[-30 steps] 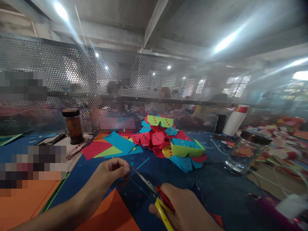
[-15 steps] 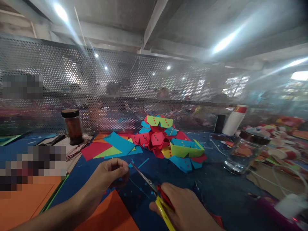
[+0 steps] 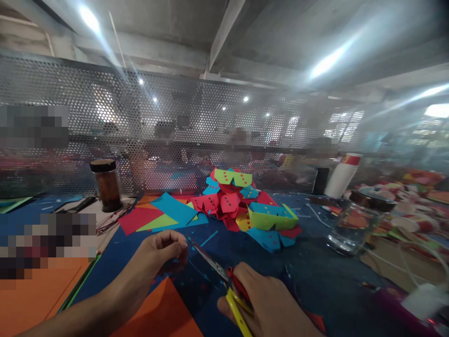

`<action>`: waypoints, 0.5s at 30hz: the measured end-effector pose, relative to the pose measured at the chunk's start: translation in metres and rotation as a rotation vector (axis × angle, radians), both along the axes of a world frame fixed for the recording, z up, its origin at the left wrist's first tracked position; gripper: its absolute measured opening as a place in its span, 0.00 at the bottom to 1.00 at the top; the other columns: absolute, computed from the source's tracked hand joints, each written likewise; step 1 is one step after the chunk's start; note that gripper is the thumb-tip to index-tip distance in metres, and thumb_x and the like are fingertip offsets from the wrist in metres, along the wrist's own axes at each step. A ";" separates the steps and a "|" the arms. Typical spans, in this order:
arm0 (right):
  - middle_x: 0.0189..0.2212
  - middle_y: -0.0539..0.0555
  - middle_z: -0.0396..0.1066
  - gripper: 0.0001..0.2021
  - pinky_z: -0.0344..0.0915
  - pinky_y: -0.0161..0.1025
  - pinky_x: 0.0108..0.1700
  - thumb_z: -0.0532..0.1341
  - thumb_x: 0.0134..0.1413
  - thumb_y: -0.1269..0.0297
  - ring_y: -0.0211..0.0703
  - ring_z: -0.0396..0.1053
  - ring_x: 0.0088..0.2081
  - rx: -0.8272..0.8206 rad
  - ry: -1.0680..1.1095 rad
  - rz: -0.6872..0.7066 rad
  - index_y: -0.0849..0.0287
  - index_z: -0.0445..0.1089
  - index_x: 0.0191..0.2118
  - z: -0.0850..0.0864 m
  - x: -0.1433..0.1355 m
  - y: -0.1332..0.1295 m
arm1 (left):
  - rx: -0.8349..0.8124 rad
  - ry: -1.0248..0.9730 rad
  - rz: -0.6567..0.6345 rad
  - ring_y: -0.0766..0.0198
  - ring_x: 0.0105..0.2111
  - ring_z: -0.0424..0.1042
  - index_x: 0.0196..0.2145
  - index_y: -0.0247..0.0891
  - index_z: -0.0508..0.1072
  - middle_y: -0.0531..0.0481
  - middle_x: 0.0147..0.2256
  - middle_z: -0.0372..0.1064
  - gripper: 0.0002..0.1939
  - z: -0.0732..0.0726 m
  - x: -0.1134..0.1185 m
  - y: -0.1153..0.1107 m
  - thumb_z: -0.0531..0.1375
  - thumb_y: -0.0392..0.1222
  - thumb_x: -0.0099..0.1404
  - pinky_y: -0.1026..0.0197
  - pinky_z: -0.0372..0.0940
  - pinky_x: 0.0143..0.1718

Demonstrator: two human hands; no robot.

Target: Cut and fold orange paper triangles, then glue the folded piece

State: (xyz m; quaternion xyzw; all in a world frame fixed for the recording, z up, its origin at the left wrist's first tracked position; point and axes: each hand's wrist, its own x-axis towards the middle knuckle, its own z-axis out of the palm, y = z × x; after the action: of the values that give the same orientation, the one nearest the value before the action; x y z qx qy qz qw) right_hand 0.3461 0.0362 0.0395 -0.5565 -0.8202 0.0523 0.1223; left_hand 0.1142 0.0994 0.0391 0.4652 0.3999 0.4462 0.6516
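Blue tabletop [image 3: 242, 250] beneath left hand [image 3: 163, 252], pinched, contents unclear, and right hand [image 3: 263, 295], curled around scissors [image 3: 219, 269].

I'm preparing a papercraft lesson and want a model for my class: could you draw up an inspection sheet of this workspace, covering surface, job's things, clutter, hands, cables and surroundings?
Surface: dark blue tabletop, partly covered by paper.
Job's things: scissors with red and yellow handles; piled folded, dotted paper pieces; overlapping coloured sheets; orange sheet at the near edge.
Clutter: blue paper strip; brown-filled jar, left; glass jar, right.
Hands: left hand pinched near the scissors' tips, any held piece too small to tell; right hand grips the scissors.
Cables: white cable, far right.
Surroundings: perforated screen behind; ceiling lights on.
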 end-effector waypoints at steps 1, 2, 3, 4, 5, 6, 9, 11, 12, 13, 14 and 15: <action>0.25 0.52 0.71 0.12 0.45 0.35 0.21 0.59 0.56 0.56 0.41 0.67 0.20 0.004 0.005 -0.003 0.56 0.58 0.30 -0.001 0.000 0.000 | -0.004 0.001 0.002 0.68 0.24 0.65 0.25 0.37 0.72 0.55 0.22 0.67 0.20 0.000 0.000 0.000 0.73 0.52 0.44 0.67 0.61 0.26; 0.25 0.52 0.71 0.12 0.44 0.35 0.21 0.59 0.56 0.56 0.41 0.67 0.20 0.004 0.012 -0.003 0.56 0.57 0.30 -0.002 0.000 0.000 | -0.007 0.004 0.007 0.68 0.24 0.65 0.25 0.37 0.72 0.55 0.22 0.67 0.20 0.001 0.000 -0.001 0.73 0.53 0.43 0.67 0.61 0.26; 0.25 0.52 0.71 0.12 0.44 0.35 0.20 0.59 0.56 0.56 0.40 0.67 0.20 0.006 0.019 -0.003 0.56 0.57 0.30 -0.002 0.000 0.000 | -0.007 0.012 0.013 0.68 0.24 0.65 0.25 0.37 0.72 0.55 0.22 0.67 0.20 0.001 0.001 -0.001 0.73 0.53 0.43 0.67 0.61 0.26; 0.25 0.52 0.71 0.12 0.44 0.35 0.20 0.58 0.56 0.56 0.40 0.67 0.20 0.006 0.026 -0.003 0.56 0.58 0.30 -0.002 0.001 0.000 | -0.001 0.022 0.022 0.67 0.24 0.65 0.25 0.37 0.72 0.55 0.22 0.67 0.20 0.002 0.000 -0.002 0.73 0.53 0.44 0.67 0.61 0.26; 0.26 0.52 0.72 0.12 0.44 0.35 0.20 0.58 0.57 0.55 0.40 0.67 0.20 0.007 0.031 -0.003 0.56 0.58 0.31 -0.003 0.001 0.000 | 0.009 0.033 0.033 0.67 0.25 0.66 0.25 0.37 0.72 0.54 0.23 0.67 0.20 0.002 0.000 -0.002 0.72 0.54 0.45 0.67 0.62 0.27; 0.26 0.52 0.72 0.12 0.44 0.35 0.20 0.58 0.57 0.55 0.40 0.67 0.20 0.012 0.035 -0.006 0.56 0.58 0.31 -0.003 0.002 0.000 | 0.017 0.041 0.040 0.67 0.26 0.66 0.25 0.37 0.72 0.54 0.23 0.67 0.19 0.003 0.000 -0.003 0.72 0.54 0.46 0.67 0.62 0.27; 0.26 0.52 0.71 0.11 0.44 0.35 0.20 0.57 0.57 0.55 0.40 0.67 0.20 0.017 0.035 -0.005 0.56 0.58 0.31 -0.004 0.003 0.000 | 0.025 0.041 0.052 0.66 0.27 0.66 0.24 0.37 0.71 0.54 0.24 0.67 0.19 0.003 0.000 -0.003 0.72 0.53 0.46 0.67 0.62 0.27; 0.25 0.52 0.71 0.12 0.44 0.35 0.20 0.58 0.56 0.55 0.41 0.67 0.20 0.011 0.025 0.002 0.56 0.57 0.31 -0.004 0.002 -0.001 | 0.012 0.029 0.052 0.67 0.26 0.66 0.25 0.37 0.72 0.55 0.23 0.67 0.19 0.001 0.000 -0.002 0.72 0.52 0.45 0.67 0.62 0.27; 0.25 0.52 0.71 0.12 0.44 0.35 0.20 0.59 0.56 0.56 0.41 0.68 0.20 0.006 0.019 0.005 0.56 0.57 0.31 -0.005 0.002 -0.001 | 0.008 0.024 0.052 0.67 0.26 0.66 0.26 0.37 0.72 0.55 0.23 0.67 0.19 0.000 0.000 -0.002 0.72 0.52 0.45 0.67 0.62 0.27; 0.25 0.52 0.71 0.12 0.44 0.35 0.19 0.59 0.55 0.56 0.41 0.68 0.20 0.006 0.014 0.007 0.56 0.57 0.31 -0.005 0.001 -0.001 | 0.008 0.019 0.051 0.67 0.25 0.66 0.27 0.37 0.72 0.55 0.23 0.67 0.18 -0.001 0.001 -0.001 0.72 0.52 0.46 0.67 0.62 0.27; 0.24 0.52 0.71 0.12 0.44 0.34 0.19 0.59 0.55 0.56 0.42 0.68 0.20 0.007 0.011 0.008 0.55 0.57 0.30 -0.005 0.000 0.000 | 0.006 0.016 0.050 0.67 0.25 0.66 0.28 0.37 0.73 0.55 0.23 0.67 0.18 -0.002 0.001 -0.001 0.72 0.52 0.46 0.67 0.62 0.27; 0.24 0.52 0.71 0.12 0.44 0.34 0.19 0.59 0.55 0.56 0.41 0.68 0.20 0.004 0.011 0.007 0.55 0.57 0.30 -0.005 -0.001 0.000 | 0.005 0.014 0.051 0.67 0.25 0.66 0.28 0.37 0.73 0.55 0.23 0.67 0.19 -0.003 0.002 -0.001 0.72 0.52 0.46 0.67 0.62 0.27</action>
State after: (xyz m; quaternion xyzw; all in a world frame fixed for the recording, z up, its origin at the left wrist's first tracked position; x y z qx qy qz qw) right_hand 0.3449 0.0361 0.0349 -0.5529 -0.8217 0.0541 0.1275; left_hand 0.1162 0.0980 0.0362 0.4597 0.4149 0.4604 0.6360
